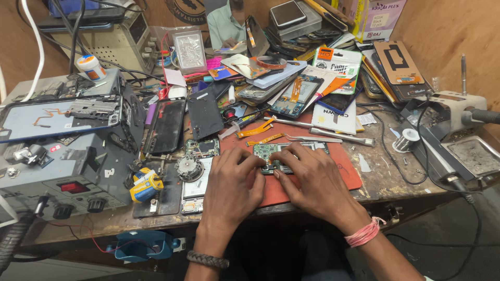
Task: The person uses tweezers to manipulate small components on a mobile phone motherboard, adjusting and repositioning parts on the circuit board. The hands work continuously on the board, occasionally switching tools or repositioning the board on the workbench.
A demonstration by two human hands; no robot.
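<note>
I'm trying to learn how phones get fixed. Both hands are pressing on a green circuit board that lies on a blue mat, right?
Almost. The head view shows the left hand and right hand both on the green circuit board, but the mat under it is red-orange, not blue.

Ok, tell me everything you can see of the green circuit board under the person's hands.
The green circuit board is a flat, bare phone-type board, studded with small metal shields and dark chips. It lies face up on the red work mat, near its upper edge. The left hand and right hand both press fingertips on its lower edge, hiding that part. An orange flex ribbon lies just above it, apart.
</note>
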